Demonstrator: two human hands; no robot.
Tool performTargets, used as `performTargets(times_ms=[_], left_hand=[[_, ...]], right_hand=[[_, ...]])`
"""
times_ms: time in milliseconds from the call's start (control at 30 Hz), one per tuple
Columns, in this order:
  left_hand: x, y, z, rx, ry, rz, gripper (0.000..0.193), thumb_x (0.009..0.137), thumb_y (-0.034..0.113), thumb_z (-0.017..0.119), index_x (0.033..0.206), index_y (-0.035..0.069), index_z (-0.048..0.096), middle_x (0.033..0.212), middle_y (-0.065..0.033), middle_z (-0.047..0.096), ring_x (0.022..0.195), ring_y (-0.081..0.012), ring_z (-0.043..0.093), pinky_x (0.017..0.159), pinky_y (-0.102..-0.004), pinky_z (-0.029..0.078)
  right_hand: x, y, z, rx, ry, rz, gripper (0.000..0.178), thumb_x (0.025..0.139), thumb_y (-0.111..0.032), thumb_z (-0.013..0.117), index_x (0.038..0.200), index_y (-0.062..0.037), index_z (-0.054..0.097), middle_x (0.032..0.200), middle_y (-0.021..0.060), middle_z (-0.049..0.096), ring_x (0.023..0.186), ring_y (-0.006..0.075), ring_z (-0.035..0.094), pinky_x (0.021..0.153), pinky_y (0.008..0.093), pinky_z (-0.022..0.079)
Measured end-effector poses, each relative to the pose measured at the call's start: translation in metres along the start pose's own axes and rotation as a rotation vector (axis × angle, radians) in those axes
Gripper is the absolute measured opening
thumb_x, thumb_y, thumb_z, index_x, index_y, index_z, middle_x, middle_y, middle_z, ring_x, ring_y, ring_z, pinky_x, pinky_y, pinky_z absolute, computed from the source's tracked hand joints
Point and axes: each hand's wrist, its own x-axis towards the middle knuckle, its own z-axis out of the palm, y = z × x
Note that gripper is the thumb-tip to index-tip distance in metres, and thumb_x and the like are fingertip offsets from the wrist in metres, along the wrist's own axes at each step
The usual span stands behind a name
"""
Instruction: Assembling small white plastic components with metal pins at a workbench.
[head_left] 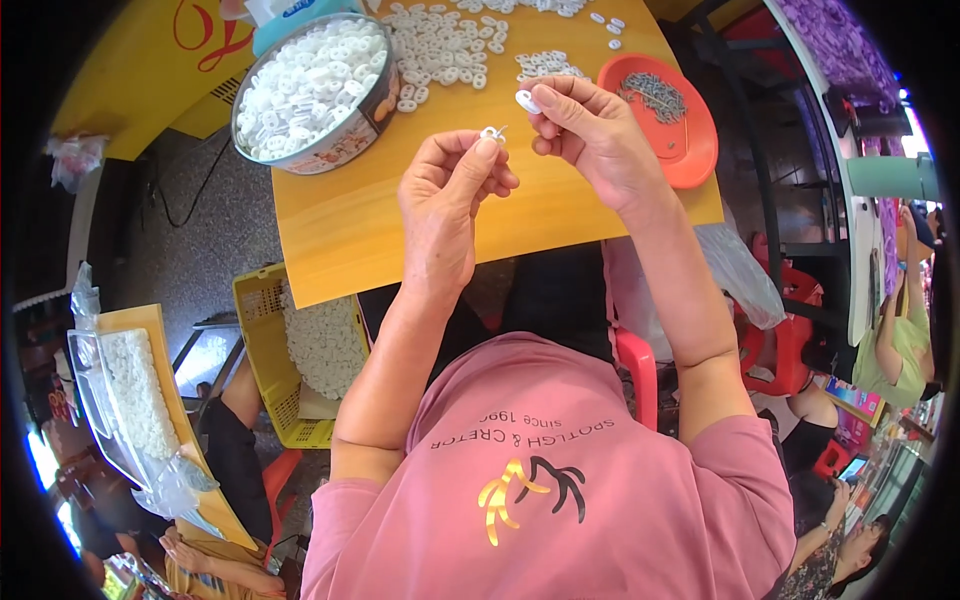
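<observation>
Head view: left hand (447,190) pinched a white looped piece (489,133), right hand (598,130) a white oval (526,101), apparently for fine control.

1. White piece (489,133): partly covered by left hand (447,190); details too small to resolve.
2. White oval (526,101): partly covered by right hand (597,130).
3. Blue packet (293,24): cut off by upper edge.
4. Grey parts (655,97): individual shapes indistinct.

A pink T-shirt (625,520) is worn, its short sleeves (732,462) hemmed well back from the left hand (450,190) and right hand (592,128). Dark lettering (526,442) and a gold-and-black motif (530,488) of finger-like strokes are printed across its front; dark legwear (552,292) is seen between shirt and hands.
</observation>
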Motion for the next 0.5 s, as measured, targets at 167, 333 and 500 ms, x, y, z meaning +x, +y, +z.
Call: performTargets(times_ms=[167, 333, 500], left_hand=[[-0.008, 0.001, 0.014, -0.056, -0.061, 0.005, 0.016, 0.093, 0.012, 0.066, 0.101, 0.001, 0.058, 0.089, -0.0083, 0.065, 0.073, -0.0155, 0.063, 0.069, -0.0272, 0.050], [-0.013, 0.002, 0.019, -0.041, -0.070, 0.016, 0.015, 0.094, 0.012, 0.064, 0.101, 0.002, 0.058, 0.089, -0.0085, 0.066, 0.074, -0.0156, 0.063, 0.070, -0.0278, 0.050], [-0.014, 0.002, 0.020, -0.043, -0.074, 0.027, 0.016, 0.093, 0.012, 0.065, 0.101, 0.001, 0.057, 0.088, -0.0086, 0.064, 0.074, -0.0158, 0.063, 0.069, -0.0276, 0.050]], right_hand=[[-0.022, -0.001, 0.007, 0.080, -0.013, 0.008, 0.020, 0.092, -0.019, 0.068, 0.106, -0.0047, 0.070, 0.087, -0.0012, 0.065, 0.074, 0.0039, 0.058, 0.067, 0.0215, 0.052], [-0.030, 0.000, 0.006, 0.090, -0.029, -0.002, 0.022, 0.093, -0.018, 0.067, 0.109, -0.0038, 0.069, 0.089, -0.0005, 0.065, 0.075, 0.0050, 0.058, 0.067, 0.0218, 0.052], [-0.036, -0.003, 0.013, -0.080, -0.024, -0.115, 0.025, 0.095, -0.017, 0.064, 0.115, -0.0010, 0.067, 0.089, -0.0018, 0.065, 0.074, 0.0048, 0.056, 0.068, 0.0225, 0.050]])
